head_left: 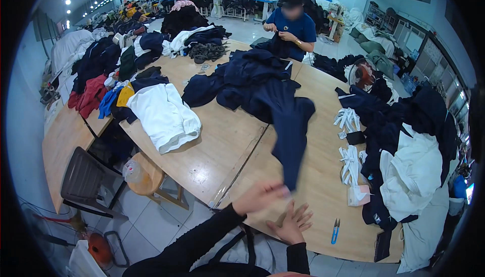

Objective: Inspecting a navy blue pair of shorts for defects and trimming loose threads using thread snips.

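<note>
A dark navy garment [260, 85] lies across the middle of the table, and one long narrow part of it stretches toward me. My left hand [260, 197] is at the near tip of that part, its fingertips overlapping the cloth. Motion smears those fingers, so whether they grip the cloth cannot be made out. Just to the right and nearer, my right hand [293, 225] is held over the table edge with its fingers spread and nothing in them. Blue thread snips [335, 231] lie on the table to the right of my right hand.
Across the table [323, 176] a person [290, 27] in a blue shirt handles dark cloth. A white garment [166, 115] lies left. White strips [348, 163], a small box [357, 196] and a white and navy garment pile [411, 166] are right. A stool [151, 181] stands below left.
</note>
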A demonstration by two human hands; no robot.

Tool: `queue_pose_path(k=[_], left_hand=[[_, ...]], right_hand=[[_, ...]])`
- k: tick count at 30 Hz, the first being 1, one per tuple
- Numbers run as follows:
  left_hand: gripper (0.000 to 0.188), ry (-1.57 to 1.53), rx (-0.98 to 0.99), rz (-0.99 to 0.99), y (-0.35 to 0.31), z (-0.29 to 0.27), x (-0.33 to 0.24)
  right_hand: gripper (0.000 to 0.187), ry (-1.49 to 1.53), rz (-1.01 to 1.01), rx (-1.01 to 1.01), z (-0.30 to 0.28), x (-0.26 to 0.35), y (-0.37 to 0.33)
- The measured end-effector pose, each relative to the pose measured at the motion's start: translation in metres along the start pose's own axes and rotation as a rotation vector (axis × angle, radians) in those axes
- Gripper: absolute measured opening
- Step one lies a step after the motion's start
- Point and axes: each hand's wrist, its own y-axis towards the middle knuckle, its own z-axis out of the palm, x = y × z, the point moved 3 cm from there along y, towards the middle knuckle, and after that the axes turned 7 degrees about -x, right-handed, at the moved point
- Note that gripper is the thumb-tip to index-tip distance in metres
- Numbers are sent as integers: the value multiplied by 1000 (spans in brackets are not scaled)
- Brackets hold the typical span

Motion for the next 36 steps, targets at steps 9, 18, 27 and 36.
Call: queue_pose_path(k=[9, 18, 27, 36], left_hand=[[16, 114, 63, -59, -32, -29, 35], [90, 568, 164, 191, -83, 29, 80], [64, 261, -128, -45, -56, -15, 63], [79, 1039, -82, 283, -50, -18, 47]], right_hand=[[123, 110, -234, 3, 12, 9, -27], [106, 249, -463, 8, -10, -6, -32], [89, 374, -715, -16, -32, -25, -28], [79, 180, -500, -274, 6, -31, -22]])
